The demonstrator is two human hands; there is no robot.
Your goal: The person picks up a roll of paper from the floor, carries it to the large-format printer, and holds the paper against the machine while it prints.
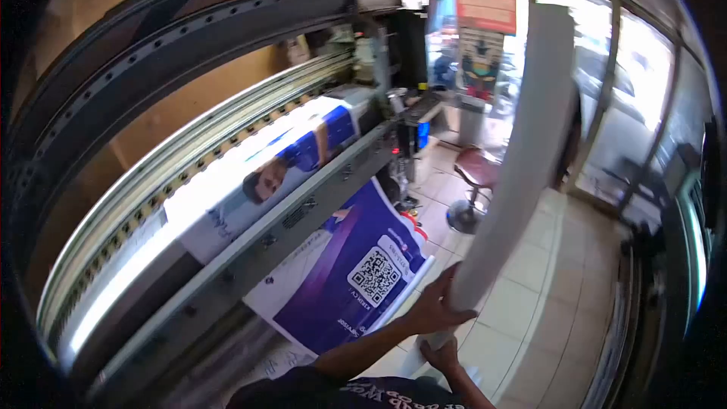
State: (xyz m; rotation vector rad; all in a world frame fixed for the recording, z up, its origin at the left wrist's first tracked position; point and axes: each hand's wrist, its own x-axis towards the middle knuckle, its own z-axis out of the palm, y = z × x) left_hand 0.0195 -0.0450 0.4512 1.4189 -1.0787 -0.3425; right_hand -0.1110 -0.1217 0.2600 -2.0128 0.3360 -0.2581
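A long white roll (522,144) stands tilted in front of me, its far end up near the glass doors and its lower end close to my body. My left hand (437,307) is closed around the lower part of the roll. Just below it, my right hand (442,354) grips the roll nearer its bottom end; some of its fingers are hidden. To the left of the roll, a purple printed banner (326,288) with a QR code hangs from a large-format printer (303,216).
More printed sheet (227,220) lies on the lit printer bed. Beyond the roll stand a red-seated stool (477,168) and a poster stand (481,53). Glass doors (636,68) line the far right, above a tiled floor (530,280). Dark equipment (685,204) stands at the right edge.
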